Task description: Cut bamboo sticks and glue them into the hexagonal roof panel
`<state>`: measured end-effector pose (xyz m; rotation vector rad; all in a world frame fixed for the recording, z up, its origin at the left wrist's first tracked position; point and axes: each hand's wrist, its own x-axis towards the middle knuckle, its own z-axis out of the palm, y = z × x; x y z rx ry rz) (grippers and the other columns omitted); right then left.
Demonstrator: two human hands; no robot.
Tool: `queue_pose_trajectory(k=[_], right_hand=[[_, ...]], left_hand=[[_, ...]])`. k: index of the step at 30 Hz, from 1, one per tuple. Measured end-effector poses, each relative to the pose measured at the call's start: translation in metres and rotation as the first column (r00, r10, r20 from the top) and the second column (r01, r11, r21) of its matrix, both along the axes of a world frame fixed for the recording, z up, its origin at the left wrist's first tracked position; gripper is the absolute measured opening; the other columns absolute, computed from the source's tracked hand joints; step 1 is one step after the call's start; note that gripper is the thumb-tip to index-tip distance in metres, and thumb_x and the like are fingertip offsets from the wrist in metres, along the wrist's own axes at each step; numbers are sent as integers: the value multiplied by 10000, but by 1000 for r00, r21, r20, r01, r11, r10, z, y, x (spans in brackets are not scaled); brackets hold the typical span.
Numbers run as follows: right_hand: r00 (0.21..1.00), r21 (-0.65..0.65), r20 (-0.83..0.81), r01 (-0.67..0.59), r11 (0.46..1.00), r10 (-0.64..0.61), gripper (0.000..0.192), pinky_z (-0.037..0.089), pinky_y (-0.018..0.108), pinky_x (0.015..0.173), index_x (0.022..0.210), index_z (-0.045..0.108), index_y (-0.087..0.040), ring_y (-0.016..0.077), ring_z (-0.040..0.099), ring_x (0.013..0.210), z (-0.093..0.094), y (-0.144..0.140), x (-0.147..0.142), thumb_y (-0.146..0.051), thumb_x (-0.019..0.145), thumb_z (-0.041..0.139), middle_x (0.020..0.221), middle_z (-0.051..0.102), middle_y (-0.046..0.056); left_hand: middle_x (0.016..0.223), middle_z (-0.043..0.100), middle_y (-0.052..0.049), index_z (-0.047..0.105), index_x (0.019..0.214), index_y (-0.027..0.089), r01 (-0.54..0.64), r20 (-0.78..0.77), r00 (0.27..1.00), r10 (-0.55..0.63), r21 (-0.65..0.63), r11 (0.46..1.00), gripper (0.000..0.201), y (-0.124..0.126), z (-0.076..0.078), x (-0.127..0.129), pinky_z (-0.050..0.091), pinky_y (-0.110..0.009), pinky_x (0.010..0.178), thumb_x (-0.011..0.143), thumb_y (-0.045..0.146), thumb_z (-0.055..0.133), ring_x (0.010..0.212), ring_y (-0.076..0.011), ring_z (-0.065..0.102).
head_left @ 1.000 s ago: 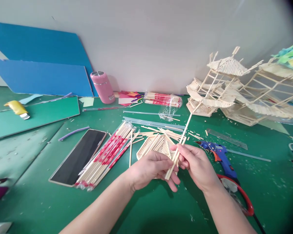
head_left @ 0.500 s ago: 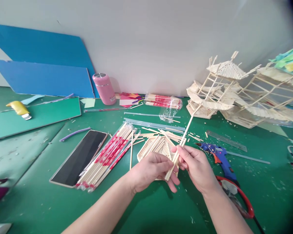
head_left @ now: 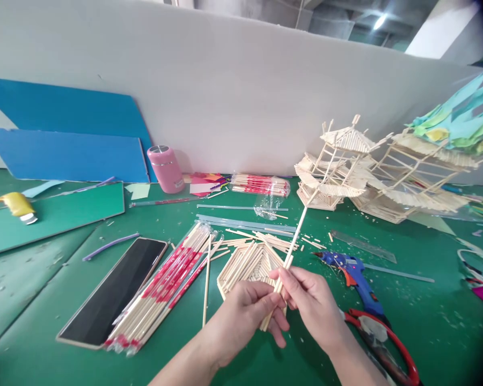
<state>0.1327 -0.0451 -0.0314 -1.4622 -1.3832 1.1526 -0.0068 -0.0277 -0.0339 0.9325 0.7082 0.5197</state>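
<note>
Both hands gripping wooden sticks [head_left: 290, 252] over hexagonal stick panel [head_left: 247, 264]: left hand [head_left: 243, 316] clenching bundle, right hand [head_left: 308, 305] pinching long one, aligning ends.

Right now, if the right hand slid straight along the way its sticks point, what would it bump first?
Probably the pale wooden stick pagoda model; the right hand holds thin wooden sticks aimed there, though depth is unclear.

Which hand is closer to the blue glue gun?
The right hand. It holds the wooden sticks just left of the blue glue gun, nearly beside it. The left hand grips the same sticks from farther left, with the right hand between it and the gun.
</note>
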Motion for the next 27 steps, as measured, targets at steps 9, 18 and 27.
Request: queue_pose_trajectory(k=[9, 18, 27], right_hand=[[999, 2, 33, -11, 1000, 11, 340, 307, 217, 475, 636, 522, -159, 97, 384, 508, 17, -5, 5, -419, 838, 435, 530, 397, -45], [995, 142, 44, -92, 986, 86, 352, 358, 218, 538, 543, 481, -181, 110, 458, 532, 12, -20, -3, -318, 861, 416, 491, 454, -33], [994, 60, -7, -108, 992, 109, 315, 323, 208, 500, 579, 482, -173, 97, 398, 537, 12, -31, 6, -332, 848, 447, 552, 414, -42]], left_hand=[[597, 634, -51, 573, 715, 107, 8, -96, 995, -12, -46, 999, 255, -15, 3, -3, 351, -222, 507, 793, 337, 495, 464, -123, 585], [566, 533, -12, 553, 631, 123, -113, -140, 982, 127, 101, 988, 359, -25, 15, 9, 299, -208, 465, 800, 428, 466, 450, -75, 431], [569, 540, -4, 567, 703, 127, -64, -235, 968, 83, 85, 994, 333, -36, 7, 3, 288, -201, 445, 769, 447, 501, 442, -73, 410]])
